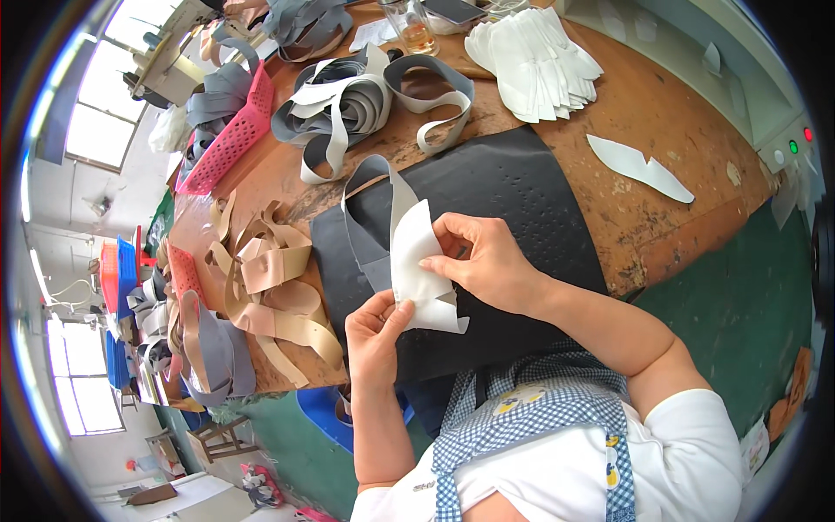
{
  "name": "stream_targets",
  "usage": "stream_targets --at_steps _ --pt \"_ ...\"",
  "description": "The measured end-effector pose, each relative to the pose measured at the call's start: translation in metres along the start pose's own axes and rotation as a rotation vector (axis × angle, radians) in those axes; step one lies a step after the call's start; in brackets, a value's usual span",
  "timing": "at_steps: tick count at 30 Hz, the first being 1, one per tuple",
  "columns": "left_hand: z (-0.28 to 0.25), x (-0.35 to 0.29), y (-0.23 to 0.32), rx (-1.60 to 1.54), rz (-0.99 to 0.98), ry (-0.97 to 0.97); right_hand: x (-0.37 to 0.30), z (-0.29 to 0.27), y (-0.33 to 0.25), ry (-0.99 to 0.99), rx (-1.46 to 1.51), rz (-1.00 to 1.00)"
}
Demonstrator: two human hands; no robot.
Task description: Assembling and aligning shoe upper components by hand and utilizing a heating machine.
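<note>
A white curved, notched piece of sheet material (416,261) is held up over a black mat (539,200). My left hand (372,341) pinches its lower left edge between thumb and fingers. On the opposite edge, the thumb and fingers of my right hand (489,261) close on the same piece. A grey strip (374,270) runs up from beside my left fingers, loops over the mat and passes behind the white piece. Whether my left fingers grip the strip too is hidden.
Tan strips (274,261) lie in a tangle at the left. Farther back are a grey-and-white strip coil (348,100), a fanned stack of white pieces (531,65) and a glass of amber liquid (417,36). A single white cutout (639,167) lies right; a pink basket (235,130) stands left.
</note>
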State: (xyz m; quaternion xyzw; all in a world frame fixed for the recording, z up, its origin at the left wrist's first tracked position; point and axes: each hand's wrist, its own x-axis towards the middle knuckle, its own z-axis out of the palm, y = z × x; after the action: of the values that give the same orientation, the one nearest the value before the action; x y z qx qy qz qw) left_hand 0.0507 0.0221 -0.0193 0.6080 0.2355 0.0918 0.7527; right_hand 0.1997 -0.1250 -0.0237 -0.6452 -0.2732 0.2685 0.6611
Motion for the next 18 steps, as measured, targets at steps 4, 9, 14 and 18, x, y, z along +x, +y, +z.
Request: stream_targets --at_steps 4,9,14,18 --pt "-0.003 -0.002 -0.004 -0.017 0.023 0.007 0.000 0.004 0.010 -0.006 0.005 0.017" --pt "0.011 -0.005 0.004 0.038 -0.062 0.066 -0.008 0.015 0.011 -0.003 -0.017 0.047" --pt "0.008 -0.008 0.000 0.027 -0.086 0.055 -0.003 0.014 0.015 -0.039 0.007 0.056" --pt "0.006 -0.010 0.001 0.011 -0.085 0.038 0.000 0.016 0.011 -0.025 0.106 0.072"
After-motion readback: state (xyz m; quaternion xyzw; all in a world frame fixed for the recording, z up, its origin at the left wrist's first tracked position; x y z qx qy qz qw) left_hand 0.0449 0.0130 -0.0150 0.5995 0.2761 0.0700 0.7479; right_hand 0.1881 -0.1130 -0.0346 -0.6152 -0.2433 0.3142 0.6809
